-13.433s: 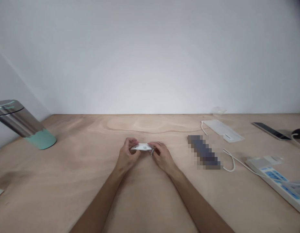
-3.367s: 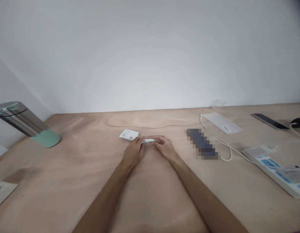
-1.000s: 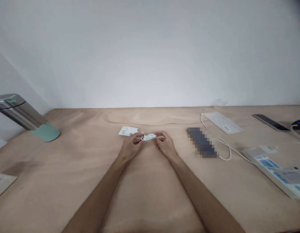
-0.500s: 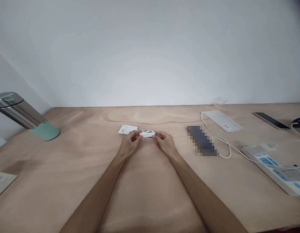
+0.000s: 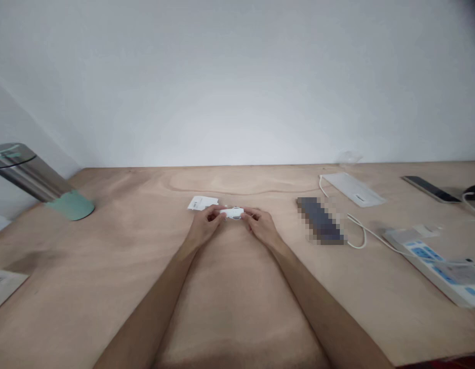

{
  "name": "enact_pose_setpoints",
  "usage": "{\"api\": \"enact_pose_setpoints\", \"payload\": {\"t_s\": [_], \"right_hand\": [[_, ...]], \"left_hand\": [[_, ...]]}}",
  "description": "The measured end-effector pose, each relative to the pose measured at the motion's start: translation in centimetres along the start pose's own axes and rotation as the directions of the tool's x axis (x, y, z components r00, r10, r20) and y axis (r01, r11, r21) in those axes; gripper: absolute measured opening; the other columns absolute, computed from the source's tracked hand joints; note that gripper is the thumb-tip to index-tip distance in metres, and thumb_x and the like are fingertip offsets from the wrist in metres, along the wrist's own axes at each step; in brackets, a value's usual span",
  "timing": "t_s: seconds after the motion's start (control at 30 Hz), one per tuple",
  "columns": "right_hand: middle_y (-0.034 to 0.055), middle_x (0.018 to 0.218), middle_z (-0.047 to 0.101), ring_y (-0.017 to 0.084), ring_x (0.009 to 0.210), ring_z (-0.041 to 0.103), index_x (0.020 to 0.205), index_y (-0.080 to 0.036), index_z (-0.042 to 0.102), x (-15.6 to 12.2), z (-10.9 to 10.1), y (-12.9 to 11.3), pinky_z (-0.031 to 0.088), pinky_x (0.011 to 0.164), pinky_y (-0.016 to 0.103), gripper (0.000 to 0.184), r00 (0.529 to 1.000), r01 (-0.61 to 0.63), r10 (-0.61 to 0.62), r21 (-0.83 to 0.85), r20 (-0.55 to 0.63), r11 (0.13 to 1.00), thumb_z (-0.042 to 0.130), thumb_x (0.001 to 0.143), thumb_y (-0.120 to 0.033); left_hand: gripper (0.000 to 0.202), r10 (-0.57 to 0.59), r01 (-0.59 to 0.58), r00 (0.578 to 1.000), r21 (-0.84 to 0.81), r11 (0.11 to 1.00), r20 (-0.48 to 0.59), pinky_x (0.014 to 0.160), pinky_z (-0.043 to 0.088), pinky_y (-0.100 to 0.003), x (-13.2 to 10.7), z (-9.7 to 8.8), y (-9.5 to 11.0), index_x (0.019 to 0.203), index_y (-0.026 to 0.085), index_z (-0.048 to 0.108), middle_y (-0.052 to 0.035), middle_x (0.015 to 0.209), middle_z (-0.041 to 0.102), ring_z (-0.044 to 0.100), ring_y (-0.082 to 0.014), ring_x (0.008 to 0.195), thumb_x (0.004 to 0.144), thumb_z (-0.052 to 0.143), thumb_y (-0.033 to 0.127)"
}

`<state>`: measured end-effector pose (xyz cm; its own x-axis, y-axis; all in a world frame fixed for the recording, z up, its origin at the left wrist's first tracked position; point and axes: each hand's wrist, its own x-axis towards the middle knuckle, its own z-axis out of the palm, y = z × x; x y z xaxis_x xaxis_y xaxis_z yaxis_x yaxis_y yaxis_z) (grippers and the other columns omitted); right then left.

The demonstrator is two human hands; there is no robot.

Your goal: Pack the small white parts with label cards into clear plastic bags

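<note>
While both forearms are reaching forward over the middle of the table, I am watching the left hand and the right hand meeting fingertip to fingertip around a small white object. Each hand is pinching one end of it with the fingers curled tight, and together they are holding it just above the wood near the table's centre. It is too small for me to tell what it is.

Nearest me, a paper sheet is lying at the left edge. On the right a power strip with blue markings is lying at an angle, well apart from the hands. A blurred dark block is sitting between it and the right hand, and a white cable is looping past the block. Just beyond the left fingers a white packet is lying flat, partly hidden by them. Farther back, a flat white box and a dark phone are resting on the right, and a steel tumbler with a teal base is sitting at the far left.

The table is showing pale plywood with a clear grain, and it is running up against a plain white wall.
</note>
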<state>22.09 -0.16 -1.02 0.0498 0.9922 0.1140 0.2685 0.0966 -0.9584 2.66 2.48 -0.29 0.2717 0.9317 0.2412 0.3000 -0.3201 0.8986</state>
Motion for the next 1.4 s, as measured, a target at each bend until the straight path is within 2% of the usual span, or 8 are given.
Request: {"api": "enact_pose_setpoints", "payload": {"t_s": [0.1,0.23,0.37,0.73,0.9,1.0,1.23,1.4], "right_hand": [[-0.0015,0.066,0.059,0.01,0.047,0.045,0.121,-0.021,0.06,-0.3,0.0,-0.4,0.038,0.044,0.021,0.048,1.0,0.005,-0.004,0.052,-0.024,0.999,0.06,0.076,-0.037],[-0.0005,0.069,0.061,0.01,0.051,0.047,0.107,-0.021,0.066,-0.4,0.0,-0.3,0.038,0.047,0.022,0.036,1.0,0.024,-0.025,0.046,0.012,0.999,0.062,0.075,-0.035],[0.0003,0.077,0.063,0.009,0.052,0.049,0.106,-0.021,0.066,-0.1,0.1,0.3,0.039,0.048,0.021,0.035,0.999,0.041,-0.043,0.074,0.024,0.996,0.065,0.072,-0.032],[0.0019,0.079,0.068,0.009,0.048,0.05,0.097,-0.021,0.066,0.1,0.4,0.5,0.041,0.045,0.023,0.03,0.998,-0.059,0.055,0.186,0.027,0.981,0.066,0.069,-0.028],[0.0031,0.08,0.069,0.008,0.046,0.049,0.099,-0.02,0.068,0.3,0.5,0.8,0.04,0.045,0.022,0.032,0.997,-0.073,0.068,0.164,0.033,0.984,0.066,0.069,-0.031],[0.0038,0.08,0.069,0.008,0.047,0.048,0.101,-0.018,0.069,0.1,0.4,0.5,0.039,0.046,0.023,0.035,0.997,-0.075,0.072,0.112,0.029,0.991,0.065,0.07,-0.033],[-0.0012,0.058,0.057,0.01,0.049,0.046,0.107,-0.018,0.07,-0.2,0.0,-0.2,0.037,0.047,0.022,0.04,0.998,-0.042,0.04,0.043,0.044,0.998,0.061,0.076,-0.042],[0.0025,0.076,0.062,0.009,0.052,0.048,0.11,-0.018,0.068,-0.3,-0.1,-0.2,0.039,0.049,0.023,0.043,0.997,-0.042,0.038,0.064,0.067,0.997,0.061,0.077,-0.044]], "left_hand": [[0.035,-0.015,0.015,1.0,0.041,0.999,0.01,0.064,0.043,-0.025,0.0,-0.1,0.1,0.109,0.017,0.067,-0.0017,0.075,0.065,0.053,-0.0131,0.064,0.083,0.057,0.039],[0.04,-0.051,0.051,0.999,0.1,0.994,0.002,0.069,0.044,-0.027,0.0,-0.1,0.0,0.116,0.018,0.065,-0.0036,0.083,0.07,0.056,-0.0151,0.069,0.085,0.054,0.04],[0.041,-0.043,0.043,0.999,0.12,0.992,0.0,0.07,0.044,-0.027,0.0,-0.1,0.0,0.117,0.018,0.065,-0.0043,0.087,0.07,0.057,-0.0158,0.073,0.085,0.053,0.041],[0.039,-0.047,0.048,0.999,-0.056,0.997,0.026,0.058,0.036,-0.022,-0.2,-0.2,0.9,0.104,0.018,0.067,0.0025,0.068,0.051,0.045,-0.0098,0.062,0.074,0.066,0.045],[0.044,-0.091,0.097,0.993,-0.093,0.991,0.072,0.058,0.038,-0.022,-0.4,-0.3,1.3,0.103,0.018,0.065,0.0025,0.072,0.054,0.047,-0.0097,0.063,0.066,0.074,0.04],[0.045,-0.082,0.089,0.994,-0.103,0.991,0.071,0.059,0.039,-0.023,-0.2,-0.3,0.7,0.107,0.018,0.063,0.001,0.074,0.057,0.049,-0.0108,0.063,0.068,0.072,0.037],[0.042,-0.04,0.042,0.999,-0.076,0.996,0.021,0.064,0.043,-0.026,0.1,-0.1,-0.2,0.111,0.017,0.064,-0.0032,0.082,0.065,0.055,-0.014,0.069,0.075,0.065,0.039],[0.038,-0.019,0.019,1.0,-0.055,0.998,0.003,0.06,0.041,-0.025,0.0,0.1,-0.1,0.103,0.016,0.065,-0.0004,0.071,0.061,0.052,-0.0126,0.063,0.077,0.063,0.043]]}}
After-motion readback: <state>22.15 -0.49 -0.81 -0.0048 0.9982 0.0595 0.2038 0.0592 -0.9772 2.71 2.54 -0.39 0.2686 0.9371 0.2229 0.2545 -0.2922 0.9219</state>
